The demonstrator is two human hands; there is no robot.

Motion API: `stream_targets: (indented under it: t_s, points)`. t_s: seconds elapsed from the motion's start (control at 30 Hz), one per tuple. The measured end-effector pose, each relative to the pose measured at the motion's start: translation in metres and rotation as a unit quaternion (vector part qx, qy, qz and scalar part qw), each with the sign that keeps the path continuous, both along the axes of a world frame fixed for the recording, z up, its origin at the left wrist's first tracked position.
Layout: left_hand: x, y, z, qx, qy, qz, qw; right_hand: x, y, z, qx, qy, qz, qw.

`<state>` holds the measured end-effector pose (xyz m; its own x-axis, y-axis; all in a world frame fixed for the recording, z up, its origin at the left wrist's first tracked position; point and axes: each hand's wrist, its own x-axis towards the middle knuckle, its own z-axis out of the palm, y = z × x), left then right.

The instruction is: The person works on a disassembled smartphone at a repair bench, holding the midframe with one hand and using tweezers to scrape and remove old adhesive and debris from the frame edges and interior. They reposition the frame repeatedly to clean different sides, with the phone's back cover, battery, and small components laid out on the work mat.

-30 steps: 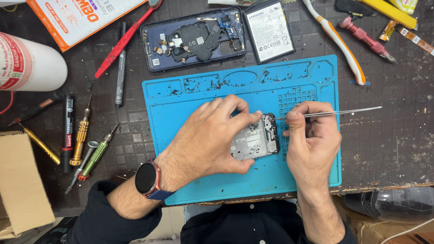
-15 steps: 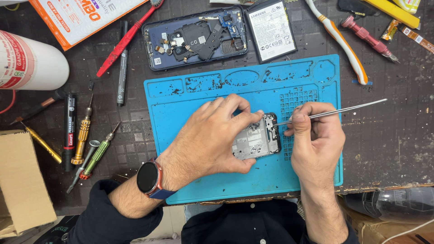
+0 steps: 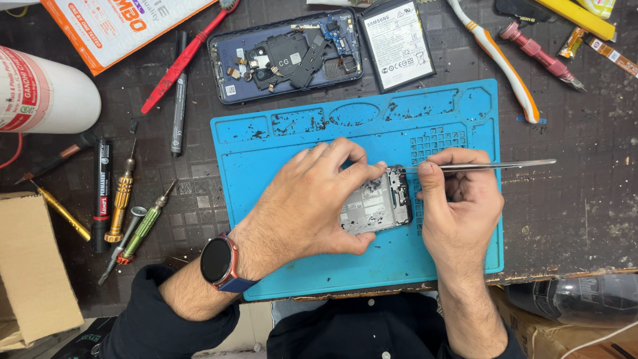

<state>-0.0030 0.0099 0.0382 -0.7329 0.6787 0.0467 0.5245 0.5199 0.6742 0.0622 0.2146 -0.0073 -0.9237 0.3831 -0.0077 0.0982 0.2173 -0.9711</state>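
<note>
Both hands work at the middle of the blue repair mat (image 3: 299,143). Left hand (image 3: 312,199) lies curled over a silver phone frame (image 3: 379,203), fingers and thumb pinning it flat on the mat. Right hand (image 3: 458,206) is closed on metal tweezers (image 3: 492,165), pinched between thumb and forefinger, the tip touching the frame's upper right corner and the long end pointing off toward the mat's right edge.

Just above the mat lies an opened dark blue phone body (image 3: 286,56), its inner boards and shields exposed, with a removed battery (image 3: 397,43) just beside it on the right. Judging by that, the strip-down looks well advanced: the phone is open and the battery out, while the fine work on the frame is in hand and nothing looks reassembled.

Left of the mat, screwdrivers (image 3: 123,199) and a black marker (image 3: 101,183) lie on the dark surface (image 3: 571,219); a toothbrush (image 3: 505,63) rests above the mat's right corner.
</note>
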Motion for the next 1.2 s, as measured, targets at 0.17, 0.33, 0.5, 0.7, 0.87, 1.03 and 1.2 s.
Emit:
stream_targets:
  t_s: [0.17, 0.33, 0.5, 0.7, 0.87, 1.03, 1.2]
  points:
    - [0.000, 0.000, 0.000, -0.001, 0.000, 0.000, 1.000, 0.000, -0.001, 0.001, -0.006, -0.016, -0.016, 1.000]
    - [0.000, 0.000, 0.001, -0.009, -0.006, -0.002, 1.000, 0.001, 0.001, 0.002, -0.005, -0.016, -0.003, 1.000]
    - [-0.001, 0.000, 0.001, -0.004, -0.006, -0.002, 1.000, 0.002, 0.005, -0.001, -0.019, -0.015, 0.009, 1.000]
    - [-0.001, 0.000, 0.001, -0.005, -0.006, -0.003, 1.000, 0.003, 0.009, -0.003, -0.090, 0.043, 0.030, 0.995]
    - [-0.001, -0.001, 0.000, -0.004, 0.000, -0.004, 1.000, 0.004, 0.010, -0.002, -0.096, 0.037, 0.036, 0.994]
    - [0.001, 0.000, 0.000, -0.006, -0.007, -0.002, 1.000, 0.002, 0.013, 0.000, -0.106, 0.027, 0.040, 0.993]
    - [0.002, 0.000, 0.000, -0.008, 0.001, -0.003, 1.000, 0.001, 0.015, -0.003, -0.093, 0.042, 0.062, 0.993]
